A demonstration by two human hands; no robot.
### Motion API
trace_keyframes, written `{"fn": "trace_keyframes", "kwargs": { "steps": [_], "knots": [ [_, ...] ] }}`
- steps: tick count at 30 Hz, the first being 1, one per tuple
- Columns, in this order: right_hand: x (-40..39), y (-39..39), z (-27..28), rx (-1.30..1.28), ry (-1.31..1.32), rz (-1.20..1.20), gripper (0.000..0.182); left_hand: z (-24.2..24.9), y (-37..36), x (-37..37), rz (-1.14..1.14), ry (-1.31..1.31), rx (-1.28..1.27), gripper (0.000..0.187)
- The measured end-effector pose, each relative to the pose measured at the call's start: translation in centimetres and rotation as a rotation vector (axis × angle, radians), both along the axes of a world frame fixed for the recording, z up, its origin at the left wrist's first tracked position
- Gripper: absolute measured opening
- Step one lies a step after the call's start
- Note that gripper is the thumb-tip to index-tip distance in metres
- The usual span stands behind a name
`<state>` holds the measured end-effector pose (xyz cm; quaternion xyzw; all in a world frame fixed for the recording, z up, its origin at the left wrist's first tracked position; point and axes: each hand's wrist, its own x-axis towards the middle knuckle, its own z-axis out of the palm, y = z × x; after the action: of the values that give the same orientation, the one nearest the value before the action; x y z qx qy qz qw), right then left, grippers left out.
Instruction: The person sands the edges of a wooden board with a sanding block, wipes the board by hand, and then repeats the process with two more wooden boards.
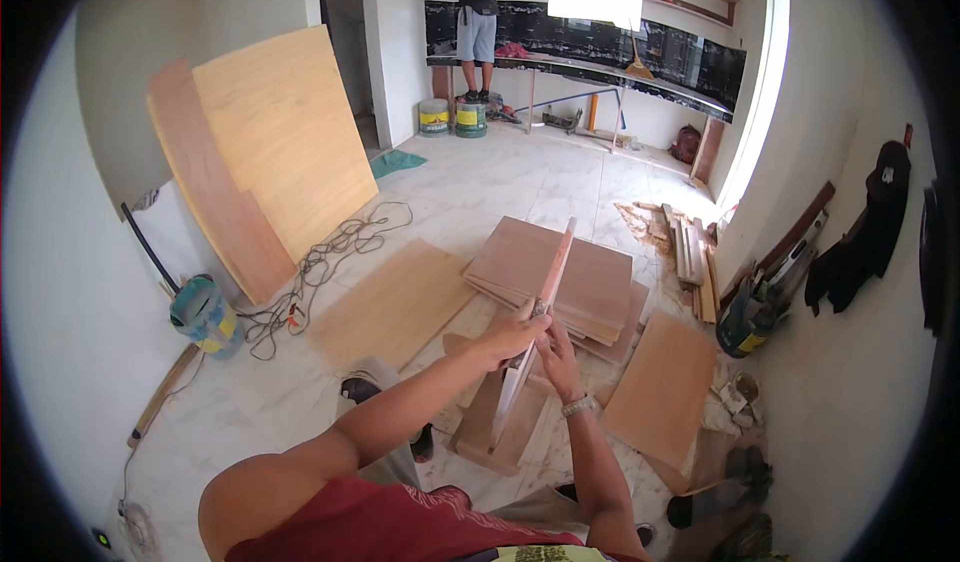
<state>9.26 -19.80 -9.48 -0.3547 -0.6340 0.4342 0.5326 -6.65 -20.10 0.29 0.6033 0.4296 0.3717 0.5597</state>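
Observation:
A long, narrow wooden strip (pixel 552 274), pale along its edge, slants up and away from me in the middle of the view. My left hand (pixel 515 334) is closed around it near its middle. Just right of that, my right hand (pixel 560 360), with a watch on the wrist, grips the same strip, its fingers close to the left ones. A small dark item shows by the fingers, too small to name. Beyond the strip lies a stack of brown plywood panels (pixel 545 252). Below its near end is a smaller board (pixel 485 432) on the floor.
Plywood sheets lie left (pixel 395 302) and right (pixel 662 387) of the stack. Large panels (pixel 290 122) lean against the left wall near a tangled cord (pixel 335 252). Buckets (pixel 745 327) and wood offcuts (pixel 685 247) stand right. A person (pixel 475 22) stands on pails at the back.

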Motion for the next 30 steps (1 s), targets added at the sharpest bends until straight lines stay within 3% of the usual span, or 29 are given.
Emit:
{"fn": "trace_keyframes", "kwargs": {
  "steps": [1,4,6,8,9,10,12,15,20,25,30],
  "knots": [
    [0.4,0.3,-0.6,-0.016,0.005,0.023,0.064,-0.6,0.2,0.2,0.017,0.002,-0.008,0.071],
    [2.0,0.1,-3.5,0.231,-0.450,-0.147,0.051,1.2,-0.3,-0.1,0.037,0.082,0.018,0.080],
    [4.4,-1.3,-6.9,0.054,-0.814,-0.022,0.033,4.9,-2.6,-0.6,0.037,0.196,-0.008,0.083],
    [5.9,-4.6,-8.6,-0.027,-1.327,0.089,0.035,2.0,-0.8,0.4,0.069,0.138,0.116,0.081],
    [9.4,-5.1,-15.5,0.623,-1.603,0.359,0.037,0.1,0.5,1.4,0.087,0.107,0.180,0.080],
    [10.1,-8.3,-14.2,0.248,-1.478,0.471,0.040,-1.1,1.3,2.3,0.114,0.124,0.241,0.077],
    [11.7,-12.9,-16.3,-0.133,-1.625,0.638,0.042,-1.0,1.7,2.5,0.071,0.105,0.295,0.076],
    [10.6,-17.2,-14.1,-0.546,-1.580,0.483,0.041,-2.3,2.4,3.9,0.055,0.058,0.319,0.073],
    [4.5,-16.1,-10.6,-0.666,-1.493,0.257,0.041,-1.7,1.6,4.5,0.087,0.063,0.258,0.070],
    [0.2,-14.2,-7.8,-0.665,-1.471,0.185,0.041,-0.4,0.6,4.4,0.143,0.105,0.236,0.070],
    [-1.3,-13.7,-6.4,-0.679,-1.486,0.151,0.040,1.2,-0.3,3.1,0.056,0.071,0.089,0.071]
  ]
}}
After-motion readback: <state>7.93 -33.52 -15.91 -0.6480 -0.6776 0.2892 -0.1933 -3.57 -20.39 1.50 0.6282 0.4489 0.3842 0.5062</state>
